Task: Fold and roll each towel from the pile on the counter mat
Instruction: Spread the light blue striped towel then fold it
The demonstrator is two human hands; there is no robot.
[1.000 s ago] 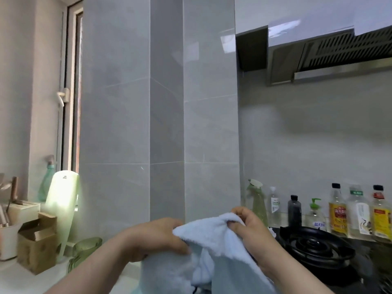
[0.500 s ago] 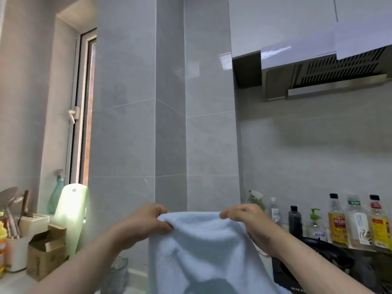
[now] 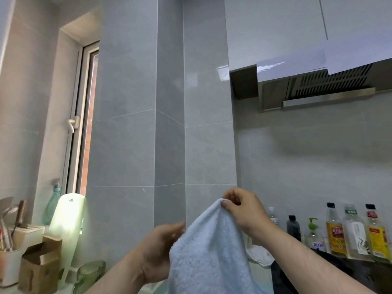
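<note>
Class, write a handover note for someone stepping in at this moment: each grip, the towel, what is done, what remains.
Right grip: pinches the top corner of the light blue towel, held up in the air.
Left grip: at the towel's left edge, blurred; hold unclear.
Done: no fold or roll visible.
Left: fold and roll this towel; pile and mat out of view.

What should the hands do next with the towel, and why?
Probably the left hand should find and pinch the towel's other top corner. The right hand pinches one corner, so the towel hangs in a point, not spread flat for folding.
</note>
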